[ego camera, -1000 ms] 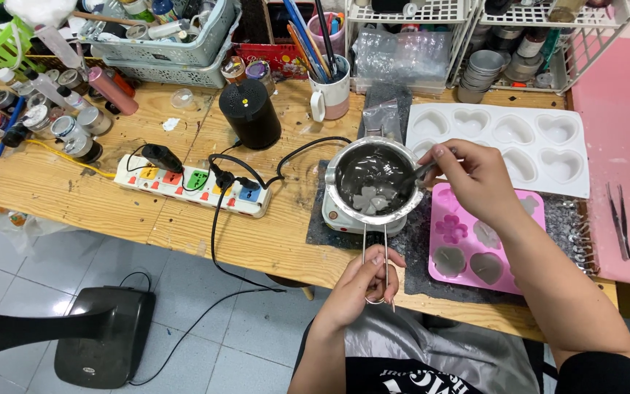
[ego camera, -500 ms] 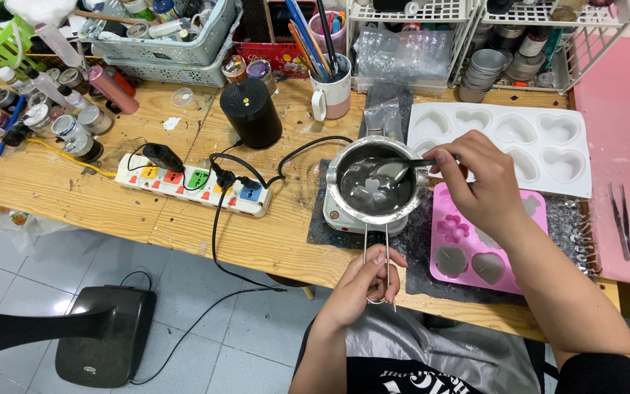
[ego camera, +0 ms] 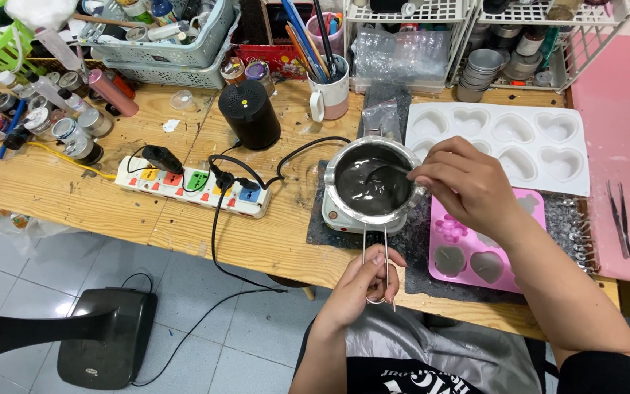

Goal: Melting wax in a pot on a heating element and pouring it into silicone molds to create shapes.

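Melting pot [ego camera: 371, 182] sits on small hotplate [ego camera: 344, 217] near bench front edge. Left hand [ego camera: 362, 281] grips the pot's wire handle [ego camera: 375, 255]. Right hand [ego camera: 468, 186] pinches a stirrer [ego camera: 388, 171] in dark, seemingly fully liquid melt. Pink mould [ego camera: 486, 241]: two cavities filled; white heart mould [ego camera: 501, 142] unfilled.

The melting pot [ego camera: 371, 184] was shiny polished metal, its thin wire handle [ego camera: 375, 255] equally bright, and the grey liquid inside looked glossy and smooth. At 3 o'clock from it lay a matt pink mould [ego camera: 486, 237] of soft, rubbery-looking plastic; at 1 o'clock, a matt white mould [ego camera: 504, 142] of the same finish. The table [ego camera: 74, 204] was bare, pale wood with visible grain. The power strip [ego camera: 195, 186] at 9 o'clock was smooth white plastic.
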